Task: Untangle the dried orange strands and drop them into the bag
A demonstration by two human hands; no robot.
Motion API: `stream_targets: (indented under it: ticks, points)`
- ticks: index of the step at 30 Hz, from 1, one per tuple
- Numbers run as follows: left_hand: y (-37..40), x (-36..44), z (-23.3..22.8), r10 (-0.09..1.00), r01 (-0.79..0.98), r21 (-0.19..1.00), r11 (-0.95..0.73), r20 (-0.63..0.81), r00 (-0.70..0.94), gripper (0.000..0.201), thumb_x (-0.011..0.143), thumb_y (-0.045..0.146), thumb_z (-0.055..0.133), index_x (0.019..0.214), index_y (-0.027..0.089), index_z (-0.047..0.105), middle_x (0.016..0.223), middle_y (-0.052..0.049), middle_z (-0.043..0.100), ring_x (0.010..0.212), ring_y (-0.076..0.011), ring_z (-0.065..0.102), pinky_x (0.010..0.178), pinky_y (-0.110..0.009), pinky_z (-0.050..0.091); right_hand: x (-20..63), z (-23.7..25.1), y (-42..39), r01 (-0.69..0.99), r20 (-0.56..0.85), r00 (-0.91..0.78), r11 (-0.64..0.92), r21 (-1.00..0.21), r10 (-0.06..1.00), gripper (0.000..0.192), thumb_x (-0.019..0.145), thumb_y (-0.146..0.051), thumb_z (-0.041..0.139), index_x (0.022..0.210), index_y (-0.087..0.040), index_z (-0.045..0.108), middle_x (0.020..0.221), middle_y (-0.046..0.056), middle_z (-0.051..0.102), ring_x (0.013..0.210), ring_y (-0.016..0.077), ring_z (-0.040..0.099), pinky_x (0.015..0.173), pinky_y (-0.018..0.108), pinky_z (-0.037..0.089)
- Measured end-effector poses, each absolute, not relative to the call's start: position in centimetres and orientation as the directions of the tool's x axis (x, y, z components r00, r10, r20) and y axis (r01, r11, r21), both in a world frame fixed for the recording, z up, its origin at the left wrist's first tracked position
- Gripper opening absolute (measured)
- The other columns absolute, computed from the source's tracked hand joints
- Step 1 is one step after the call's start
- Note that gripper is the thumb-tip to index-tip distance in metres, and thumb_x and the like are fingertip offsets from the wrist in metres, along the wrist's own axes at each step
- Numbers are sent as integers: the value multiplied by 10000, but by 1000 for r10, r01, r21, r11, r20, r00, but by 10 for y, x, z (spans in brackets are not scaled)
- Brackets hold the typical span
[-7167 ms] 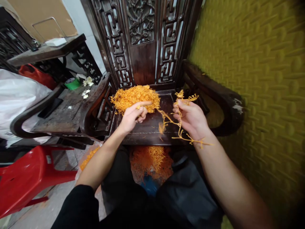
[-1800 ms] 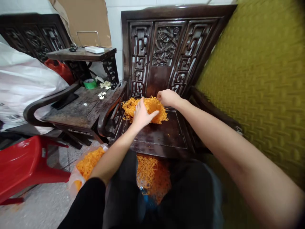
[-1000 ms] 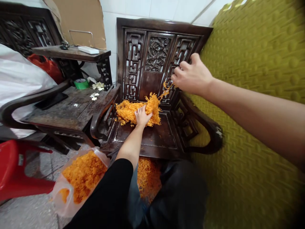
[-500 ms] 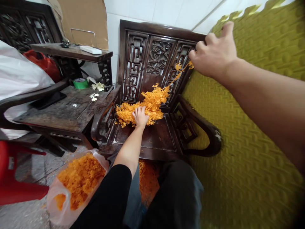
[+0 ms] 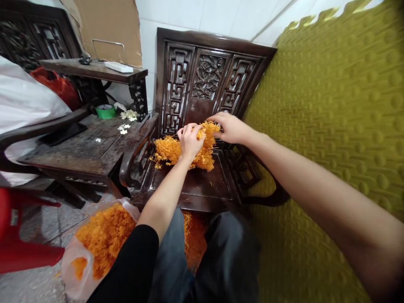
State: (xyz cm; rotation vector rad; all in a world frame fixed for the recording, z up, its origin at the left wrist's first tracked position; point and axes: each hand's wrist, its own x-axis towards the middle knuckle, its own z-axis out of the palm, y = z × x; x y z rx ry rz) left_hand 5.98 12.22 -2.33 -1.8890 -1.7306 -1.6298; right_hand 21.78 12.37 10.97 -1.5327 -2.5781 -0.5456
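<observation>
Orange, thread-like dried strands in a loose pile [image 5: 176,151] lie on the seat of a dark carved wooden armchair [image 5: 202,185], with both hands in it.

The left hand [image 5: 189,141] rests on top of the pile with curled fingers that close on a tuft of strands, and the right hand [image 5: 229,128] pinches some strands at the upper right edge of the same pile; the two hands are just beside each other. The pile sits at the back of the seat, near the carved backrest. On the floor at the lower left stands a clear plastic bag [image 5: 94,248] full of the same orange strands. An olive-yellow woven mat [image 5: 331,139] leans at the right of the chair.
</observation>
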Motion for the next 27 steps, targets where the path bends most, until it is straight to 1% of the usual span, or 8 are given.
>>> stream_targets:
  ticks: [4,8,10,12,14,17,23,27]
  points:
    - [117,62,-12,611,656,677,-334,685,-397,526,922,285,634,1413,214,459,1362,-92,602,1235,-212,592,1090,-381,442,195,89,123,789,249,-615,575,218,748,380,1001,-315,454,929,-155,791,1039,141,772,1063,258,631,835,379,458]
    - [120,70,-19,571,656,703,-275,668,-476,889,883,416,692,1574,166,192,1585,-192,388,1447,-273,433,1180,-422,386,192,95,136,796,368,-605,549,254,707,383,994,-288,423,1121,-171,765,1098,138,754,1018,285,644,799,391,473]
    - [122,74,-32,621,698,676,-238,659,-426,1080,813,528,752,1606,149,125,1668,-214,236,1543,-314,285,1229,-449,330,196,108,140,844,443,-535,469,259,719,397,988,-271,404,1141,-191,761,1074,123,754,971,280,659,779,389,474]
    - [123,77,-50,762,745,638,-197,578,-293,1153,767,595,776,1622,169,129,1669,-208,259,1539,-335,297,1240,-480,306,200,125,141,873,494,-489,398,283,719,387,968,-239,409,1132,-189,756,1055,120,751,929,271,671,758,378,471]
    - [124,78,-69,876,793,587,-164,456,-156,1058,795,578,757,1614,193,208,1591,-191,422,1479,-336,398,1227,-508,305,203,143,137,857,496,-511,370,358,702,357,939,-199,430,1084,-159,754,1050,139,746,935,278,673,748,371,466]
    - [127,78,-85,910,828,547,-121,395,-128,832,873,521,684,1564,203,348,1470,-163,573,1402,-315,484,1191,-495,331,208,164,129,815,456,-559,357,456,693,320,922,-158,447,1016,-119,750,1050,174,745,955,280,679,766,367,458]
    - [128,71,-81,833,830,539,-143,519,-194,645,926,513,611,1473,194,487,1441,-130,604,1365,-276,510,1192,-423,313,233,194,140,851,475,-441,186,492,761,333,940,-120,432,876,-8,739,912,213,729,980,290,706,723,400,388]
    - [125,63,-79,799,862,456,-219,592,-110,542,976,443,536,1461,202,520,1386,-117,631,1310,-265,539,1183,-393,314,262,225,158,816,486,-425,92,571,763,480,966,-171,285,958,-54,751,974,234,722,1025,298,703,639,456,351]
